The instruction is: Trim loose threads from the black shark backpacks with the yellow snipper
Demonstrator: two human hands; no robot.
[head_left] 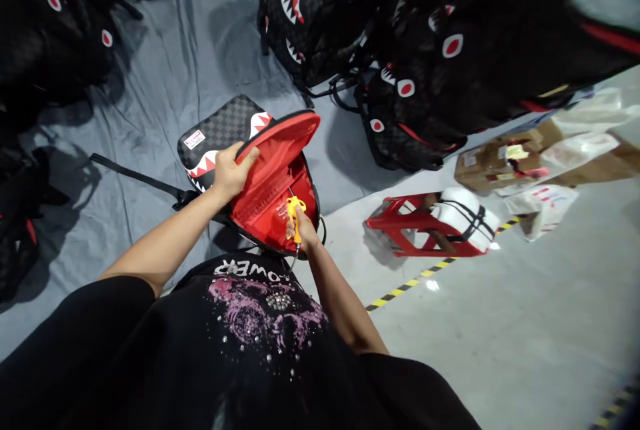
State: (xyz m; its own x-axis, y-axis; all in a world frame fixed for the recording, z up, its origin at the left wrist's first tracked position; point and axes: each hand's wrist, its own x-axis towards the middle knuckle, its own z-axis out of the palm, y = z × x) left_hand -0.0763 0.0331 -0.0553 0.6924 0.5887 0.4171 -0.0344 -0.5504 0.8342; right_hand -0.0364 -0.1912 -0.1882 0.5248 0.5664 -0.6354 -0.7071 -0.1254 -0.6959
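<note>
A small black checkered backpack (226,125) with a shark-mouth print and a white label lies on the grey cloth in front of me, its red-lined compartment (260,211) unzipped. My left hand (233,173) grips the edge of the lifted flap (287,137), thumb on the red lining. Inside the opening, my right hand (304,230) is closed around a yellow air blow gun (296,205). Its thin nozzle points away from me into the bag, and a hose-like end hangs below the handle.
Shark-print backpacks are heaped at the back right (425,50) and far left (50,37). A red plastic stool (410,227) with a white strapped pad stands on the floor at right. Behind it lie cardboard (483,167) and plastic bags (543,207). Yellow-black tape (410,283) crosses the floor.
</note>
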